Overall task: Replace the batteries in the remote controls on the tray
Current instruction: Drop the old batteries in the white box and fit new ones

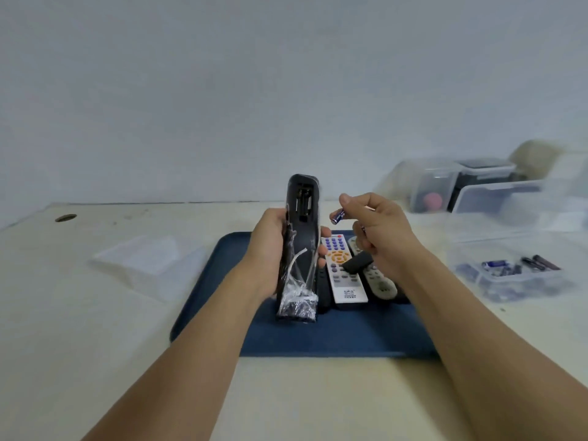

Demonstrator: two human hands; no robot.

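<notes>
Left hand point(270, 249) gripping black remote point(300, 246) upright above blue tray point(334, 332), back side facing camera, clear plastic wrap bunched at lower end; battery compartment point(304, 202) open at top, looks empty though blurry; right hand point(375, 230) just beside it, pinching blue battery point(338, 216) between thumb and forefinger, tip aimed toward compartment, not touching yet; possibly second battery tucked in curled lower fingers, cannot tell for sure. On tray: white remote point(342, 272) face up, grey remote point(377, 278) next to it partly hidden by wrist, small black cover piece point(358, 263) lying across them. Clear box of loose batteries point(509, 270) on table to right. Judged progress: early to mid on this remote; cover off, slot ready, new cells not seated; cover refit pending; white and grey remotes apparently untouched, status unclear.
</notes>
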